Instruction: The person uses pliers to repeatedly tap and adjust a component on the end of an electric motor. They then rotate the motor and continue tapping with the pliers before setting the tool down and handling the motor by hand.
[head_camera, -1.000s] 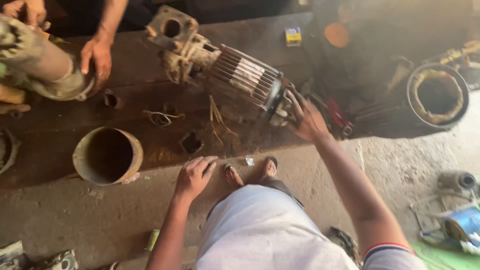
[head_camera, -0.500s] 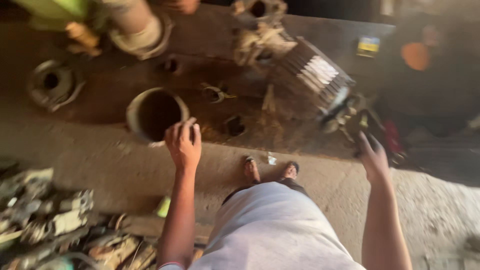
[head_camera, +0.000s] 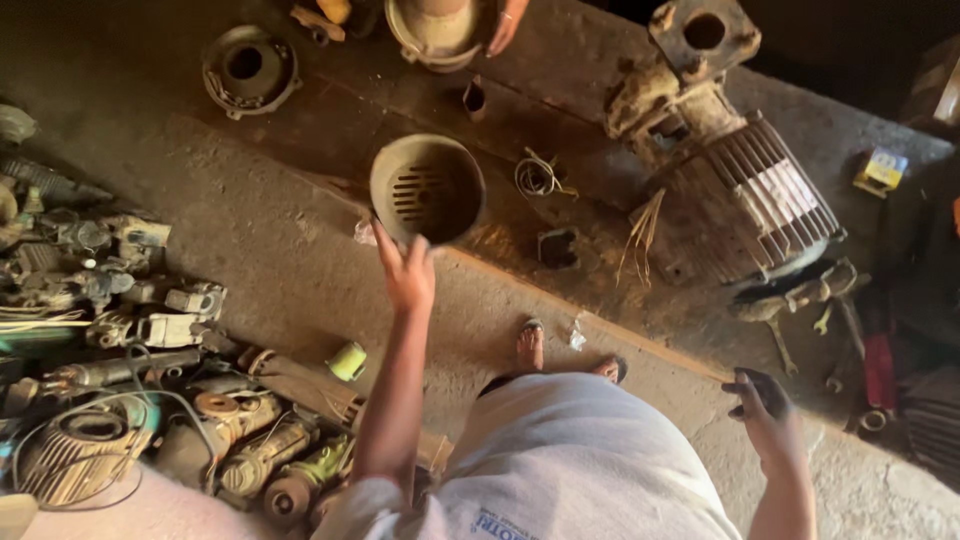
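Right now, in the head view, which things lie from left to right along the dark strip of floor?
Round dark metal end cover → grey slotted fan cover at the left hand → small coil of wire → large rusty finned motor → small yellow box.

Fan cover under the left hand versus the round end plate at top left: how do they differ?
The fan cover is a deep cup with slots in its base, mouth facing the camera; the end plate is a shallow disc with one round centre hole. The left hand touches the cover's rim; nothing touches the plate. The cover looks wider. Both are round, dirty metal parts lying on the dark floor.
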